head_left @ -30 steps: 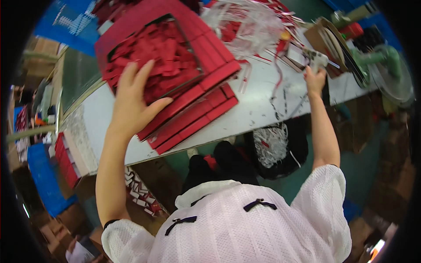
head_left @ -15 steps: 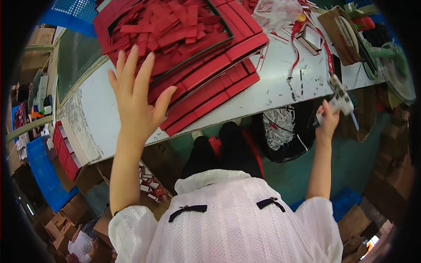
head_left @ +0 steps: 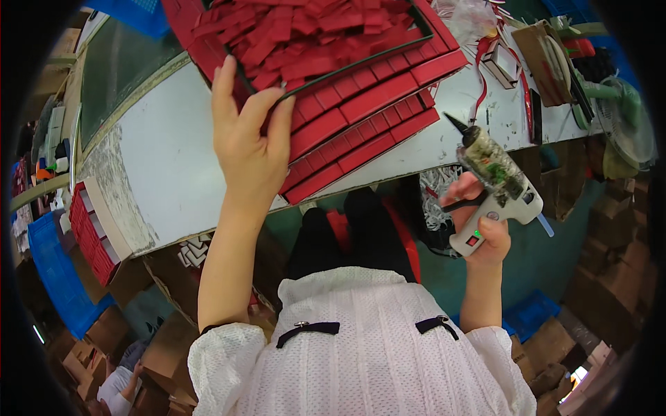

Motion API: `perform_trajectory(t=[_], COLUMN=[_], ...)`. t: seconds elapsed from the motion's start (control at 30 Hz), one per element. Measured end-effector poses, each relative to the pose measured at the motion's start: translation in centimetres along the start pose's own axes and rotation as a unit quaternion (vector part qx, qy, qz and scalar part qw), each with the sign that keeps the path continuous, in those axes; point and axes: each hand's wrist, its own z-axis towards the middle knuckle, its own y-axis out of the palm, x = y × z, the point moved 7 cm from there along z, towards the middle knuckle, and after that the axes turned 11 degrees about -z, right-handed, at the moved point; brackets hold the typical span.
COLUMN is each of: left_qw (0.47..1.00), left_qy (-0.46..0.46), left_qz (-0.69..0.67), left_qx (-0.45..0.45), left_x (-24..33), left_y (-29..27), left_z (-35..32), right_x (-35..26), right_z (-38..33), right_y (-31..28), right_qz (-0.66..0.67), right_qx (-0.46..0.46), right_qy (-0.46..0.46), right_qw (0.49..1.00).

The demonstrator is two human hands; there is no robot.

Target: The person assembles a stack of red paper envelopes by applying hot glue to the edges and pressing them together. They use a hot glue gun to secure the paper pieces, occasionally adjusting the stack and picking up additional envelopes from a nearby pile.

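My right hand [head_left: 490,232] is wrapped round the handle of a hot glue gun [head_left: 496,177] with a stained barrel. Its dark nozzle points up and left, and a translucent glue stick pokes out of its back. A dark-rimmed tray [head_left: 352,78], heaped with loose red strips [head_left: 305,35], lies on a stack of red panels [head_left: 361,149]. My left hand [head_left: 253,135] is at the tray's near left corner. Its thumb and a finger close together at the rim, while another finger reaches up along the corner.
The white table [head_left: 166,152] extends left of the stack. Near its right end are a small open box [head_left: 501,64], red ribbon [head_left: 480,83] and a green fan [head_left: 628,118]. A black bin of white paper shreds [head_left: 436,201] stands below the edge. Another person [head_left: 118,385] appears lower left.
My left hand has come from above the tray's corner to its rim, fingers drawn together. The glue gun has moved left and nearer to me. The tray and stack appear farther right.
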Motion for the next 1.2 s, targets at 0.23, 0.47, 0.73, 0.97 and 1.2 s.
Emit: perform_trajectory(t=[0.23, 0.47, 0.73, 0.97, 1.2], left_qw=[0.997, 0.941, 0.945, 0.952, 0.953], left_qy=[-0.043, -0.170, -0.145, -0.140, -0.143], left_qz=[-0.065, -0.290, -0.291, -0.270, -0.263], left_qx=[0.015, 0.042, 0.044, 0.041, 0.043], left_x=[-1.2, -3.1, -3.3, -3.4, -3.6], left_y=[-1.8, 0.1, 0.4, 0.4, 0.5], left_z=[-3.1, -8.5, -8.7, -8.9, -9.1], right_x=[1.4, 1.1, 0.5, 0.4, 0.3], right_z=[-1.6, -0.3, 0.1, -0.1, 0.0], right_y=[4.7, 10.0, 12.2, 11.8, 11.4], right_qz=[-0.036, -0.443, -0.514, -0.559, -0.616], right_qx=[-0.042, -0.138, -0.142, -0.098, -0.100], right_qy=[0.059, -0.128, -0.170, -0.169, -0.173], right_qw=[0.997, 0.877, 0.829, 0.806, 0.762])
